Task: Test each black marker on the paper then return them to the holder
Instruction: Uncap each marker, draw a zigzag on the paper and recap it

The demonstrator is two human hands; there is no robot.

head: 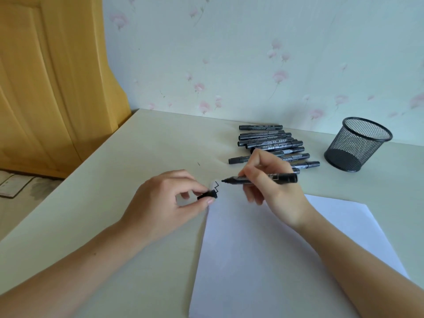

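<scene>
Currently, an uncapped black marker (261, 179) is gripped in the right hand (273, 180), with the fingers curled round the barrel. The marker is held nearly level, its tip pointed left and positioned close to the top left corner of the white paper (263, 260); whether the tip touches the sheet cannot be told. A short black zigzag line (216, 187) is seen on that corner, just left of the tip.

The marker cap (207, 194) is pinched between the thumb and fingertips of the left hand (167, 203), which is placed at the left edge of the paper, beside the zigzag line.

The paper is laid flat on the pale table (137, 145), under both forearms. A group of capped black markers (270, 143) is laid on the table behind the right hand, roughly parallel to one another; the nearest ones are partly hidden by the fingers. The black mesh holder (358, 143) is stood upright on the table to the right of that group, apart from it and near the floral-papered wall (252, 53). No marker can be seen through its mesh.
</scene>
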